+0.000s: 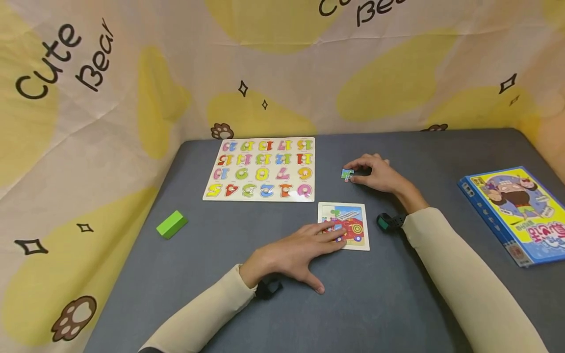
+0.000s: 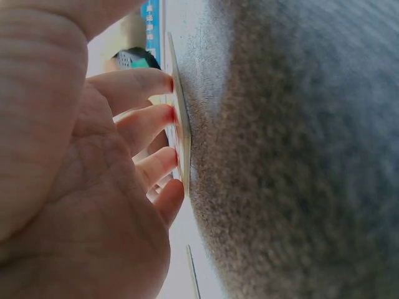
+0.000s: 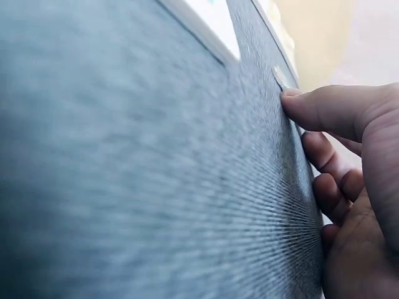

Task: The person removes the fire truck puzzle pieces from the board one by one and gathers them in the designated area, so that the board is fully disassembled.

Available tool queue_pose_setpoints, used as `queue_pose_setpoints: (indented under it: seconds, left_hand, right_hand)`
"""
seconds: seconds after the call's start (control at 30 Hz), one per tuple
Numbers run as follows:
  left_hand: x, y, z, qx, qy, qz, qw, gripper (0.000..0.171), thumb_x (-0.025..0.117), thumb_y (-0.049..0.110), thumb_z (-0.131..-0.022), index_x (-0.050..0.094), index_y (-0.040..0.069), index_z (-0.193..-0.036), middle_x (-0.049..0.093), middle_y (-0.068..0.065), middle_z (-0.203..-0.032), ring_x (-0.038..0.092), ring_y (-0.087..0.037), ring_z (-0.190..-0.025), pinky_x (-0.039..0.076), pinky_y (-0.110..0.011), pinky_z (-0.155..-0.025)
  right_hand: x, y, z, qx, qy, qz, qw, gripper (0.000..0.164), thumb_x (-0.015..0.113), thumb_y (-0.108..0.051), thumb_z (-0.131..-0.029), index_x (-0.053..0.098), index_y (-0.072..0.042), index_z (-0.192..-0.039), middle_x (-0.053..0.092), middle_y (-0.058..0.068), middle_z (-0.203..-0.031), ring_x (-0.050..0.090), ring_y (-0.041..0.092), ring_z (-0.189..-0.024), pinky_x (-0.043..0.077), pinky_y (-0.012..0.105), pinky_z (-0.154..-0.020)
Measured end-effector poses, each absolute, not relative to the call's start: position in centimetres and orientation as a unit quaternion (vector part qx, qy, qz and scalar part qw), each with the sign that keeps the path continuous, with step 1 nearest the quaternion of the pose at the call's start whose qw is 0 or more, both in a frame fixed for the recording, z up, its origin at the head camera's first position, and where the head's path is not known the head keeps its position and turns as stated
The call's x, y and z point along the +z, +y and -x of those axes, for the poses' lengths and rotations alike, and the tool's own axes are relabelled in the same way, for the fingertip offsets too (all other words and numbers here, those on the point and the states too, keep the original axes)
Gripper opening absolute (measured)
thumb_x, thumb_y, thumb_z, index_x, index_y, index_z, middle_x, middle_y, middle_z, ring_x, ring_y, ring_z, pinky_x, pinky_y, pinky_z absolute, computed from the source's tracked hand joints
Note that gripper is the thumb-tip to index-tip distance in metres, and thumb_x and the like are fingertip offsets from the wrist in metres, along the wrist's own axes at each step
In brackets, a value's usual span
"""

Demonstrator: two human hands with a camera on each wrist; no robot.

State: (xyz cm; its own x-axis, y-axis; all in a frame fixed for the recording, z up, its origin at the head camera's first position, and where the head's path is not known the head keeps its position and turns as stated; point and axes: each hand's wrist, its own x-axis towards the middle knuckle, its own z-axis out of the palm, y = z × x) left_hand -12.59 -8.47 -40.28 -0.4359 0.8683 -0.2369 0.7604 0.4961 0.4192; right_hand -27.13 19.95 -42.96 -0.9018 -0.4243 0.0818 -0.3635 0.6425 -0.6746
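Observation:
A small jigsaw board (image 1: 366, 230) with a red fire truck picture lies right of the table's middle. My left hand (image 1: 300, 252) rests its spread fingertips on the picture, hiding part of it, thumb out to the side. In the left wrist view the fingertips meet the face of the board (image 2: 182, 124). Beyond the board, my right hand (image 1: 375, 174) pinches a small green and blue jigsaw piece (image 1: 346, 174) between thumb and finger. The right wrist view shows the thumb against the piece (image 3: 278, 77), low over the table, with the other fingers curled behind.
A number puzzle board (image 1: 258, 196) lies at the back left of the jigsaw board, upside down from here. A green block (image 1: 172, 224) sits near the left edge. At the right lies a blue and yellow box (image 1: 521, 215). Patterned cloth (image 1: 282, 63) hangs behind the table.

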Motion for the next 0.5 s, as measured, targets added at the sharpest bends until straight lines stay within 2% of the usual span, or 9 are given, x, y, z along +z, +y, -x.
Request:
queue_pose_setpoints:
  seconds: [0.27, 0.5]
  left_hand:
    - [-40.36, -8.33, 12.56, 0.131, 0.836, -0.490, 0.210, 0.106, 0.084, 0.054, -0.078, 0.029, 0.021, -0.162, 0.014, 0.004, -0.173, 0.004, -0.023, -0.161, 0.017, -0.045, -0.127]
    - [-40.32, -8.57, 12.58, 0.135, 0.837, -0.483, 0.219, 0.108, 0.085, 0.054, -0.077, 0.027, 0.022, -0.162, 0.012, 0.005, -0.173, 0.000, -0.023, -0.161, 0.017, -0.047, -0.126]
  right_hand:
    - [-42.85, 20.36, 27.93, -0.356, 0.914, 0.190, 0.047, 0.035, 0.072, -0.014, -0.094, 0.069, -0.006, -0.128, 0.059, 0.019, -0.116, 0.037, 0.030, -0.100, 0.015, 0.050, -0.086]
    - [-43.00, 20.27, 28.20, -0.364, 0.914, 0.176, 0.039, 0.030, 0.074, -0.018, -0.094, 0.072, -0.007, -0.122, 0.058, 0.019, -0.120, 0.036, 0.032, -0.105, 0.015, 0.053, -0.092]
